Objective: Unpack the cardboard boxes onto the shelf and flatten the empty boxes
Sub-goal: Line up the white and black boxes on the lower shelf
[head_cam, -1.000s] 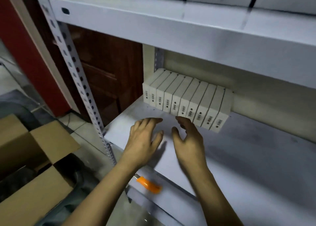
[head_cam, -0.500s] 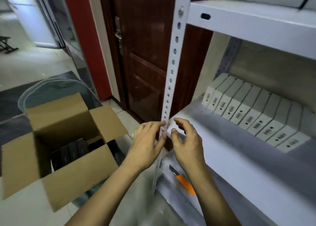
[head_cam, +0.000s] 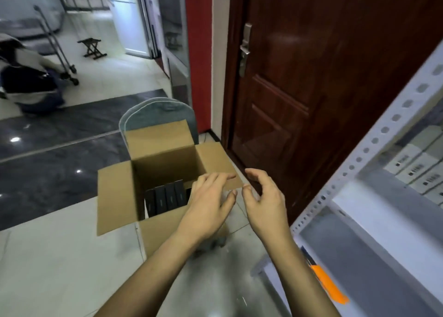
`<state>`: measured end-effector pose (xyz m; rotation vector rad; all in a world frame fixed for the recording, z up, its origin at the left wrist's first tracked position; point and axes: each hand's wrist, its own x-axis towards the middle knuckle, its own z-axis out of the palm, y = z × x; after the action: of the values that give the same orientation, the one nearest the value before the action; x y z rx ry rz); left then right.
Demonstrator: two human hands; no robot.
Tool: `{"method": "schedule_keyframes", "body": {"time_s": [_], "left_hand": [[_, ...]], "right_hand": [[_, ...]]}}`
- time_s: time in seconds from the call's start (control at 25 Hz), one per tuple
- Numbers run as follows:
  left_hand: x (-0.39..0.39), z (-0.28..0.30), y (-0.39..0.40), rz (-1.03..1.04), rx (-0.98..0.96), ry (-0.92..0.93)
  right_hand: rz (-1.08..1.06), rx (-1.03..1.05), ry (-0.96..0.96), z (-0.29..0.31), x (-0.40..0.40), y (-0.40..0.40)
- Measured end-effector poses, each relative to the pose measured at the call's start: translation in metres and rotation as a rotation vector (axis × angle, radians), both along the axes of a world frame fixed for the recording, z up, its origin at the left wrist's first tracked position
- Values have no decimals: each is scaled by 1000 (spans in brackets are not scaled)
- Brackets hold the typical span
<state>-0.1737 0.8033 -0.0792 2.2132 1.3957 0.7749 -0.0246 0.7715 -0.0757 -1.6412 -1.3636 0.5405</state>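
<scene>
Above the open box, left hand and right hand hover, fingers loose, empty; dark packs inside.

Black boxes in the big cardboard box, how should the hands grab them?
Reach in from above through the open top of the cardboard box. The black boxes stand upright in a tight row, so only their top edges show. Probably pinch the row's two ends with the left hand and right hand, then lift straight up.
</scene>
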Motion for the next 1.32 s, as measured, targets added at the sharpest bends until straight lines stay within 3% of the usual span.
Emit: {"method": "schedule_keyframes", "body": {"time_s": [0.52, 1.04, 1.32], "left_hand": [[-117, -44, 38, 354, -179, -50], [-134, -91, 136, 568, -338, 21], [-140, -131, 146, 630, -453, 62]], "right_hand": [[289, -153, 3, -42, -94, 79], [414, -320, 18, -111, -104, 226], [462, -475, 25, -168, -95, 255]]}}
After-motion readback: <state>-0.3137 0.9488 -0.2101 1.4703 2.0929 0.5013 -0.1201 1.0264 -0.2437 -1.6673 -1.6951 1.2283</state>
